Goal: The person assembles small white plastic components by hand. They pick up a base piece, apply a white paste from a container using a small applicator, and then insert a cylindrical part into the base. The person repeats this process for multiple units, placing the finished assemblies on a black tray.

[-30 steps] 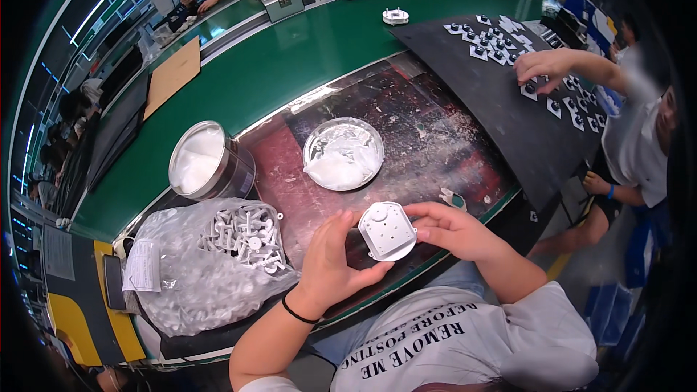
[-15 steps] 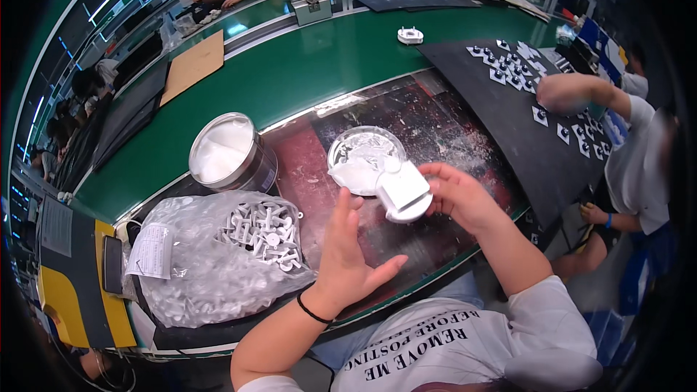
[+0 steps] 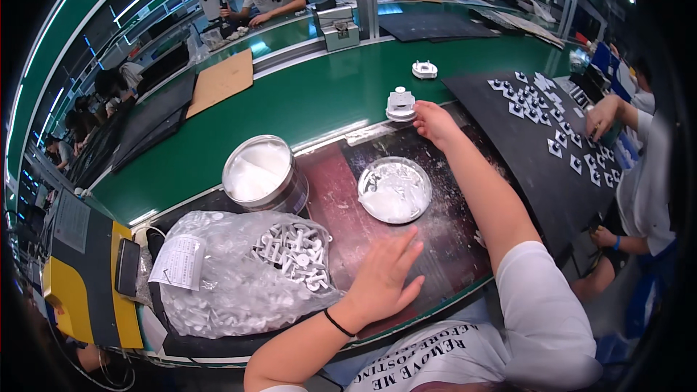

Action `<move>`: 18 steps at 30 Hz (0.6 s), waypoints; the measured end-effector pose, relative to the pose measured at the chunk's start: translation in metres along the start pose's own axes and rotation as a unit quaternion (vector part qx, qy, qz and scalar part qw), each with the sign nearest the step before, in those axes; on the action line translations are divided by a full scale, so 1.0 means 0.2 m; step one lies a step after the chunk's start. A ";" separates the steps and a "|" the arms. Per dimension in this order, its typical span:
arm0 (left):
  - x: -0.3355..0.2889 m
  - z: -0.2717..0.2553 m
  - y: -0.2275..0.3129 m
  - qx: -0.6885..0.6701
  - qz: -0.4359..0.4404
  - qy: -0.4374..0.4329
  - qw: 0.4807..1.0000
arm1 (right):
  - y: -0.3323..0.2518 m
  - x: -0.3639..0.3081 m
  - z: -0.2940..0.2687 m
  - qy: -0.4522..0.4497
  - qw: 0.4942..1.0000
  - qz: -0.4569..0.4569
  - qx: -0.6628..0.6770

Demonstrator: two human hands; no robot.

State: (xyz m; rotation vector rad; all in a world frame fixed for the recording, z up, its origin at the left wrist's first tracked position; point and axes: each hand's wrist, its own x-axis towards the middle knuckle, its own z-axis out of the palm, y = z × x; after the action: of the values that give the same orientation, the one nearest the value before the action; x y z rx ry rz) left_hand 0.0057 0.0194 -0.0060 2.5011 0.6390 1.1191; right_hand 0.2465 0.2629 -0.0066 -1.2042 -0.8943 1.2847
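My right hand point(image 3: 437, 125) is stretched far forward over the edge of the green surface, its fingertips closed on the right side of a white plastic part point(image 3: 401, 107) with a round knob on top. The part stands upright at the near edge of that surface; whether it rests there fully I cannot tell. My left hand point(image 3: 386, 276) hovers open above the worktop with its fingers spread, holding nothing. Just beyond it lies a round metal lid point(image 3: 367, 207) smeared with a white, paste-like substance. A clear plastic bag point(image 3: 218, 305) full of small white stemmed pieces point(image 3: 294, 254) lies to its left.
Behind the bag is an open metal tin point(image 3: 296, 189) with white contents. A similar white part point(image 3: 425, 70) stands farther back on the green belt point(image 3: 327, 87). At right, a co-worker's hand point(image 3: 601, 117) reaches over a black mat point(image 3: 501, 138) carrying several small white-and-black pieces.
My right hand has carried the white part forward from above the lid to the green surface's edge. My left hand has moved right and slightly lower. The whole view has shifted.
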 end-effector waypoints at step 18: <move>0.02 -0.01 -0.03 -0.027 -0.026 -0.040 0.998 | 0.08 0.33 0.33 -0.030 0.998 0.045 -0.040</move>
State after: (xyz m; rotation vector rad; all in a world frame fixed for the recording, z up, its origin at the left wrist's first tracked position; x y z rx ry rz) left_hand 0.0040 0.0259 -0.0047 2.4556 0.6384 0.9983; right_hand 0.1868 0.3365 -0.0185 -1.2870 -0.9518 1.3746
